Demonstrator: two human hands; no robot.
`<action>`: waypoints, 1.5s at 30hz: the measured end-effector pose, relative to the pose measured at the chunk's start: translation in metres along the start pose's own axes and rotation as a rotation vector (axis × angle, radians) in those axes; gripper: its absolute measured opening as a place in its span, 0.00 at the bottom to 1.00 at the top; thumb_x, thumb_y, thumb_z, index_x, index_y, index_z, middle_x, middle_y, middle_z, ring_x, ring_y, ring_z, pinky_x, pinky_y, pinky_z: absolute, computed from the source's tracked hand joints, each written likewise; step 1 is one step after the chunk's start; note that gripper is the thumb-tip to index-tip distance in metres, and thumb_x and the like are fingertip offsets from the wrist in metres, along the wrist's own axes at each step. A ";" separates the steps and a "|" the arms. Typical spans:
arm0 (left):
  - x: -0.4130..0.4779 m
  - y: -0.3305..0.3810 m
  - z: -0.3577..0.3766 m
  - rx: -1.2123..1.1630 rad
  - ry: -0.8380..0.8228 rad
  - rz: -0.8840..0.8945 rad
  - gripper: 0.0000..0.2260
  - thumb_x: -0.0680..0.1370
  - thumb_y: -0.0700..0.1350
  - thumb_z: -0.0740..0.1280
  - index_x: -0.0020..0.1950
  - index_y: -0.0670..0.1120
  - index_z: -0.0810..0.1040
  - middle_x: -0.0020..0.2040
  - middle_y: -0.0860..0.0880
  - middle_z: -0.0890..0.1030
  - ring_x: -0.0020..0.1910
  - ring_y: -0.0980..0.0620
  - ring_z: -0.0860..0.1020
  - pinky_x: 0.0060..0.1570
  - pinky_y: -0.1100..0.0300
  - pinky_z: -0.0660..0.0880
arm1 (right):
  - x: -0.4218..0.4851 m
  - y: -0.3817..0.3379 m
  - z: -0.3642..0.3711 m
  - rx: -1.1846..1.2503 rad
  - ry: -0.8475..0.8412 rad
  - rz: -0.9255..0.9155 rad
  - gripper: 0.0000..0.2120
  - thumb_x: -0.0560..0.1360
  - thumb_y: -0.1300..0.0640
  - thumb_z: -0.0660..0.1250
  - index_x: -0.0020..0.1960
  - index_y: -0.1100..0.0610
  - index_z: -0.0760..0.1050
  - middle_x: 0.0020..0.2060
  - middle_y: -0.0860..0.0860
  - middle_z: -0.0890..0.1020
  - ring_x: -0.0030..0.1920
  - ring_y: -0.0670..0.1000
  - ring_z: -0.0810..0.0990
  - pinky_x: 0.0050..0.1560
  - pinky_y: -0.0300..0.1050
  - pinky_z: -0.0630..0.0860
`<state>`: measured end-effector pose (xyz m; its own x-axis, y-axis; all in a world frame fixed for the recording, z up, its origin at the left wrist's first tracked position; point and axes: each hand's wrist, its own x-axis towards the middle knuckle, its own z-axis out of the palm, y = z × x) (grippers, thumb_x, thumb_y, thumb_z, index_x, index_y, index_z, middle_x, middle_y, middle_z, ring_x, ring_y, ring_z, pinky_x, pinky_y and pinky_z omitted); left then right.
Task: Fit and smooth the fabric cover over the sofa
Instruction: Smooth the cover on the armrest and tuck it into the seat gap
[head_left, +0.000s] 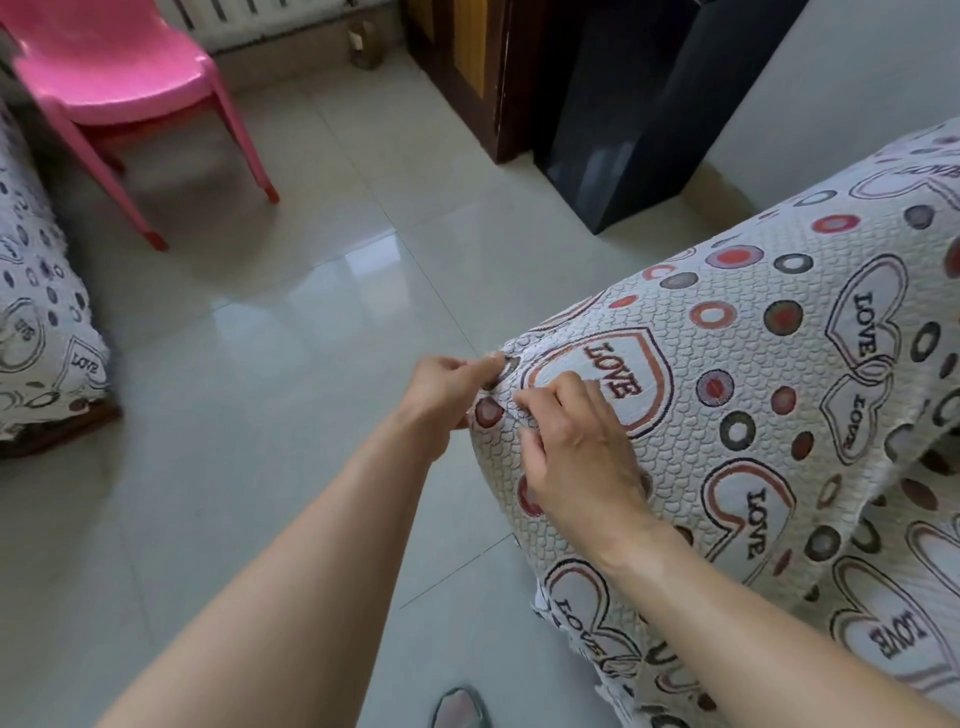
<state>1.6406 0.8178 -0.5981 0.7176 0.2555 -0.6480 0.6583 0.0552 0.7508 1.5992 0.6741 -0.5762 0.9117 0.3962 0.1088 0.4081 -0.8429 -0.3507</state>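
A white quilted fabric cover printed with "LOVE" hearts and coloured rings (675, 457) lies draped over a rounded bulk on the right side of the view (the sofa itself is hidden underneath it), and hangs down towards the pale glossy tiled floor (260, 364). At the near rounded corner both bare hands work side by side. The left hand (447, 387) reaches in from the floor side and pinches the frayed edge of the cover between thumb and fingertips. The right hand (576, 447) rests on top of the cover just beside it, its fingers curled and nipping a small fold of the fabric.

Across the floor, at upper left, stands a pink plastic chair (119, 78). A second seat in the same heart-printed cloth (41, 312) sits at the left edge. A dark brown wooden cabinet (467, 67) and a glossy black box (623, 130) stand together against the far white wall (857, 78). A grey slipper (460, 709) shows at the bottom edge.
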 end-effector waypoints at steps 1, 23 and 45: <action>0.002 0.000 0.002 0.042 0.024 0.029 0.10 0.74 0.48 0.71 0.38 0.43 0.77 0.31 0.48 0.75 0.28 0.52 0.72 0.33 0.61 0.70 | 0.000 -0.001 0.001 -0.009 0.007 -0.001 0.12 0.71 0.63 0.67 0.55 0.59 0.77 0.45 0.55 0.76 0.46 0.57 0.74 0.46 0.52 0.75; 0.055 -0.021 -0.002 -0.006 -0.025 -0.029 0.04 0.73 0.37 0.71 0.38 0.42 0.82 0.38 0.44 0.82 0.36 0.49 0.79 0.46 0.53 0.80 | 0.035 -0.007 0.018 -0.142 0.013 -0.004 0.07 0.72 0.63 0.67 0.49 0.57 0.78 0.43 0.53 0.74 0.45 0.55 0.71 0.46 0.51 0.73; 0.075 -0.072 0.015 -0.415 -0.072 -0.207 0.16 0.74 0.36 0.71 0.61 0.40 0.77 0.52 0.42 0.84 0.38 0.48 0.83 0.35 0.60 0.80 | 0.034 0.006 0.016 -0.122 0.081 -0.083 0.10 0.73 0.57 0.65 0.53 0.51 0.80 0.53 0.49 0.80 0.57 0.53 0.70 0.57 0.49 0.63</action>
<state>1.6500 0.8187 -0.7027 0.6048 0.1315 -0.7855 0.6527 0.4833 0.5834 1.6318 0.6881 -0.5893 0.8733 0.4399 0.2092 0.4805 -0.8484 -0.2221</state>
